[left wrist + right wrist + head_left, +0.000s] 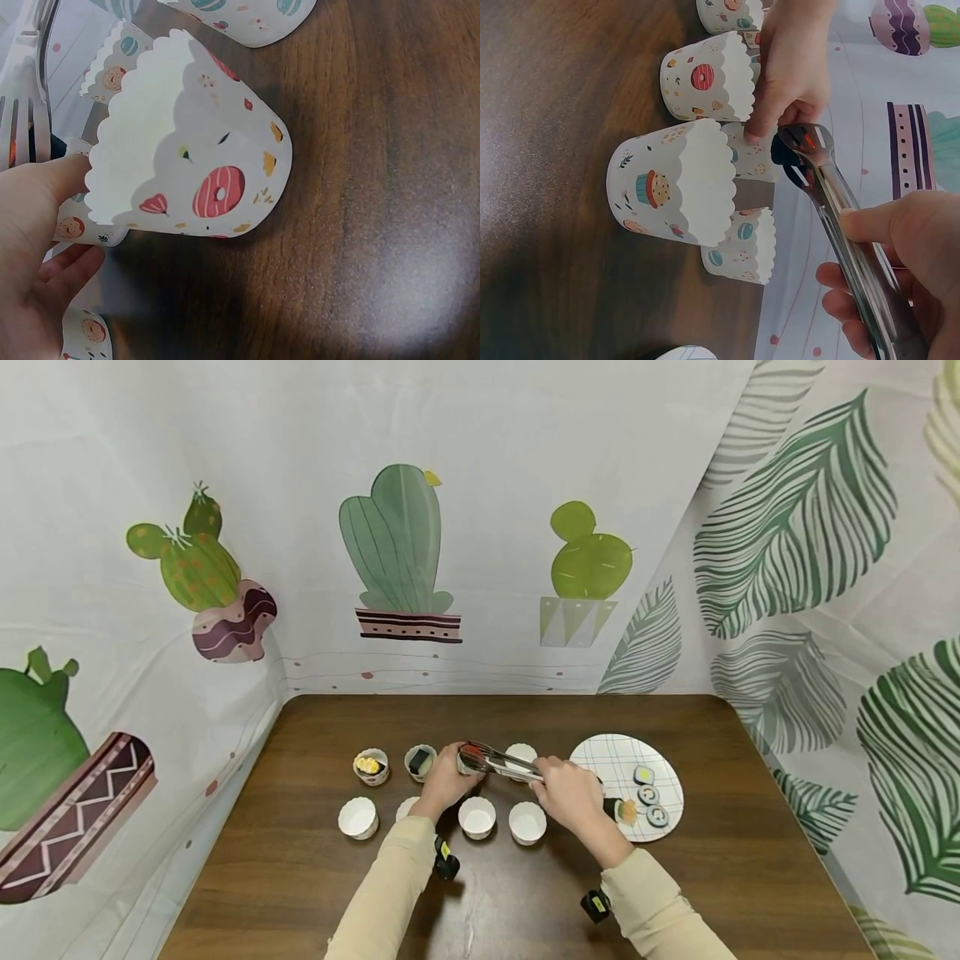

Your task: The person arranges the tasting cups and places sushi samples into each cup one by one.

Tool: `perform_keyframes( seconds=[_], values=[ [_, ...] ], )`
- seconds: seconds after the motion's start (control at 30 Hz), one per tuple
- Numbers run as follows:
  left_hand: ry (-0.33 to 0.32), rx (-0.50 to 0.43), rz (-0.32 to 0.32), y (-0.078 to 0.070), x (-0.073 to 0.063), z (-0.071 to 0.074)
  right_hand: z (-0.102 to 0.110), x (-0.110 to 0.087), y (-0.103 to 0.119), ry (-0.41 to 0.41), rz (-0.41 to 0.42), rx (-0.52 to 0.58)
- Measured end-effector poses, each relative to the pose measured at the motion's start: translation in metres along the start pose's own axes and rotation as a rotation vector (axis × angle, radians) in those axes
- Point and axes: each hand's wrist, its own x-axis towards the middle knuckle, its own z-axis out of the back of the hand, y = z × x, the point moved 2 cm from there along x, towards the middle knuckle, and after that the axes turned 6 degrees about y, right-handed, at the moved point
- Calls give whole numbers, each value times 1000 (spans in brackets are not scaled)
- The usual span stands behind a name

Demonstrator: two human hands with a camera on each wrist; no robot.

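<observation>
My left hand grips a patterned paper cup with a scalloped rim, the third in the back row, thumb and fingers around its side. Metal tongs are held in my right hand, their tips at that cup's mouth. Between the tips in the right wrist view is a dark-wrapped sushi piece with some orange-red showing; the tips partly hide it. Nearer the camera in the left wrist view stands a white cup with a pink doughnut print.
Back-row cups hold a yellow-topped sushi piece and a dark-wrapped one. White cups such as the front-left one form a front row. At the right, a checked plate carries several sushi pieces. A patterned cloth hangs behind the table.
</observation>
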Motion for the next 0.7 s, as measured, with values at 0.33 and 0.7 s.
perform_keyframes(
  seconds=[0.33,0.7],
  values=[
    [2,0,0,0,0,-1,-3,0,0,-27,-4,-1],
    [10,-1,-16,1,0,-1,-1,-3,-2,-70,-10,8]
  ],
)
